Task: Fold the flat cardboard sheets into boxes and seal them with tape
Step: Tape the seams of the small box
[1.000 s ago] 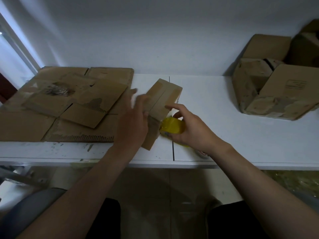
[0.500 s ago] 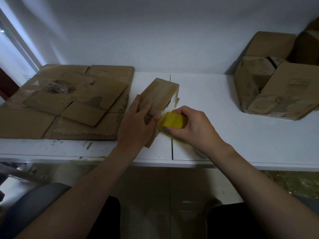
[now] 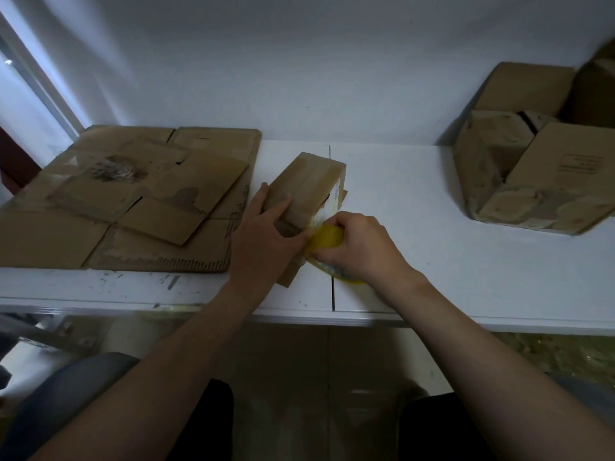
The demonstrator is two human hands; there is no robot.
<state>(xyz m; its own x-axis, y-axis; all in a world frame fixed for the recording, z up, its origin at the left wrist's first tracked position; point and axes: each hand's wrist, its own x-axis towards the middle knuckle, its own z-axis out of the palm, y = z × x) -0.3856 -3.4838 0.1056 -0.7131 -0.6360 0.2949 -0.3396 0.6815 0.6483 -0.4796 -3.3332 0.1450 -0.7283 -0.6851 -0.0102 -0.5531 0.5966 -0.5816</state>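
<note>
Your table (image 3: 432,261) has bare room on the right, between the small box (image 3: 309,184) and the folded boxes (image 3: 532,181). Flat sheets (image 3: 133,201) fill the left, close to the front edge. Your left hand (image 3: 263,241) grips the small box mid-table. Your right hand (image 3: 359,247) curls round the yellow tape roll (image 3: 327,236) at its near corner. What the boxes hold is hidden.

The box (image 3: 306,184) is plain brown card, with a pale yellowish strip down its right edge. The tape (image 3: 327,236) is bright yellow. The worktop (image 3: 432,234) is white, crossed by a thin dark seam (image 3: 332,289) and flecked with grey scuffs at its near left edge. The sheets (image 3: 133,201) at left are brown with darker, ribbed torn patches. The far right boxes (image 3: 539,181) are brown, blotched pale, one bearing faint dark print.
</note>
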